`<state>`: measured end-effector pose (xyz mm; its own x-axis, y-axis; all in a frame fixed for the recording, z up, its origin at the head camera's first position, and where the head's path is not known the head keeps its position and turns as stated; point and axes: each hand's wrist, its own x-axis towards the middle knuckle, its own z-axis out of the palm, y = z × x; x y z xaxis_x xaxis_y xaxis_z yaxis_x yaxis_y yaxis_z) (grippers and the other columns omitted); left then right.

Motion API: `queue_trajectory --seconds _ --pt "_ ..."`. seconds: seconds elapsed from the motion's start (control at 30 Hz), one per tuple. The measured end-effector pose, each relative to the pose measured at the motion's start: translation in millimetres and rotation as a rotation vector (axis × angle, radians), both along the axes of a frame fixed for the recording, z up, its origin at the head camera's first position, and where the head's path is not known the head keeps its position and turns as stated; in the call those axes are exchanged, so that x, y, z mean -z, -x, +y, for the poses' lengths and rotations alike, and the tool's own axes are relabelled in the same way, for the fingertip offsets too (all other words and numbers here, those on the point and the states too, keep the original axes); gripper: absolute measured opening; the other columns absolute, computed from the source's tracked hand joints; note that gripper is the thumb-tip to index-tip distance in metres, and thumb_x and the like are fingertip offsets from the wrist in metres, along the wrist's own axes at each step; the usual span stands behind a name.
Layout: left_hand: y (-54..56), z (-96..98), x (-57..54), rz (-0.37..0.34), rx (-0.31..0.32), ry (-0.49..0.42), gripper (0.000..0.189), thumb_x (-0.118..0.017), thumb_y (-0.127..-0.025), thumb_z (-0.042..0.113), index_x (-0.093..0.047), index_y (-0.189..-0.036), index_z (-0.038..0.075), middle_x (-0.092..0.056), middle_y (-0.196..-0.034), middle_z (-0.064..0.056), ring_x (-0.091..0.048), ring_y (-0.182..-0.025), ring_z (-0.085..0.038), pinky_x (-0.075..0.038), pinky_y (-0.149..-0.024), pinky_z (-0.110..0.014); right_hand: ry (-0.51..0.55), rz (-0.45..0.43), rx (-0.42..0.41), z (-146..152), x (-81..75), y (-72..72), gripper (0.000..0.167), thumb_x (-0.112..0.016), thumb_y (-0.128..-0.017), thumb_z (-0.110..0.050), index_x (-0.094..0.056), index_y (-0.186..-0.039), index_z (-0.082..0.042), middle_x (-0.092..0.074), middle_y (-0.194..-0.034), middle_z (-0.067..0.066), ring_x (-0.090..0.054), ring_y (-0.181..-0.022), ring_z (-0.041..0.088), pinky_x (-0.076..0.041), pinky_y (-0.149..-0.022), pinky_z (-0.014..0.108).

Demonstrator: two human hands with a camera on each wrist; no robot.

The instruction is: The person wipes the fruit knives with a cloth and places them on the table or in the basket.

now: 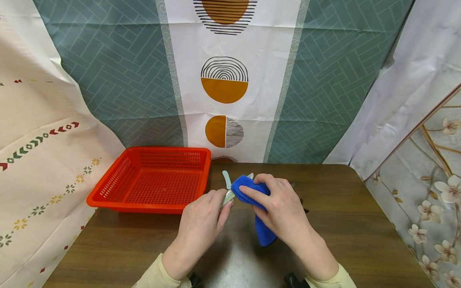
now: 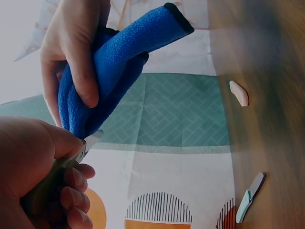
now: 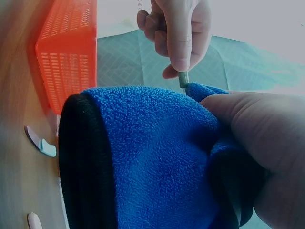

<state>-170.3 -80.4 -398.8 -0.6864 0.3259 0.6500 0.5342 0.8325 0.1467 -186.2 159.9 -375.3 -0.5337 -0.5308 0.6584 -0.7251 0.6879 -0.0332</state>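
Note:
My left hand [image 1: 203,218] grips the green handle of a folding knife [image 1: 227,197], thumb along its side. In the left wrist view a short stretch of its blade [image 2: 96,137] shows beside the cloth. My right hand [image 1: 282,204] pinches a folded blue cloth [image 1: 252,192] with dark edging, pressed against the knife just past the left fingertips. The cloth's loose end hangs below the right palm and hides most of the blade. Behind the hands, another folding knife [image 2: 249,200] with a pale green handle lies opened on the table.
A red plastic basket [image 1: 147,208] stands at the back left of the brown wooden table [image 1: 345,224]. A small pale pink object [image 2: 239,93] lies on the table. Dark tips [image 1: 306,210] peek out beside the right hand. Patterned fabric hangs behind and at both sides.

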Motion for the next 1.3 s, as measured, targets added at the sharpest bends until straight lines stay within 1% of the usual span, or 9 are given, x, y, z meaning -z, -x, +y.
queue_trajectory --seconds 0.3,0.57,0.83,1.07,1.3 --pt "-0.1 0.5 -0.6 0.0 0.006 -0.003 0.024 -0.085 -0.099 0.027 -0.071 -0.113 0.013 -0.063 -0.083 0.005 -0.049 -0.063 -0.009 -0.042 -0.051 -0.021 0.001 0.014 0.001 2 1.3 2.3 0.061 -0.102 -0.079 -0.014 -0.081 -0.135 -0.025 -0.065 -0.131 0.015 -0.069 -0.114 0.033 -0.055 -0.101 0.055" --pt "0.2 0.9 -0.7 0.021 0.013 -0.01 0.024 -0.084 -0.1 0.026 -0.07 -0.114 0.013 -0.064 -0.083 0.005 -0.05 -0.063 -0.009 -0.043 -0.05 -0.022 0.008 0.029 0.016 5 2.8 5.1 0.061 -0.102 -0.078 -0.012 -0.081 -0.134 -0.024 -0.065 -0.131 0.016 -0.068 -0.115 0.034 -0.055 -0.1 0.056" --pt "-0.3 1.1 -1.0 0.017 0.02 -0.018 0.023 -0.084 -0.1 0.026 -0.07 -0.113 0.013 -0.062 -0.082 0.005 -0.048 -0.063 -0.009 -0.041 -0.05 -0.022 0.023 0.034 0.035 8 3.5 7.9 0.062 -0.102 -0.077 -0.01 -0.081 -0.133 -0.024 -0.065 -0.131 0.016 -0.067 -0.116 0.035 -0.054 -0.1 0.057" --pt "-0.4 1.1 -0.4 0.038 0.023 -0.018 0.023 -0.085 -0.099 0.025 -0.07 -0.112 0.013 -0.062 -0.082 0.005 -0.05 -0.063 -0.01 -0.042 -0.05 -0.024 0.04 0.051 0.047 11 4.7 11.1 0.063 -0.102 -0.075 -0.006 -0.081 -0.132 -0.023 -0.065 -0.128 0.017 -0.067 -0.114 0.036 -0.054 -0.097 0.057" --pt "-0.2 1.1 0.4 0.057 0.032 -0.026 0.022 -0.084 -0.1 0.024 -0.07 -0.11 0.012 -0.059 -0.08 0.005 -0.048 -0.062 -0.01 -0.04 -0.049 -0.024 0.053 0.042 0.082 13 5.6 11.1 0.063 -0.102 -0.076 -0.006 -0.081 -0.132 -0.023 -0.065 -0.128 0.017 -0.068 -0.113 0.038 -0.054 -0.097 0.058"
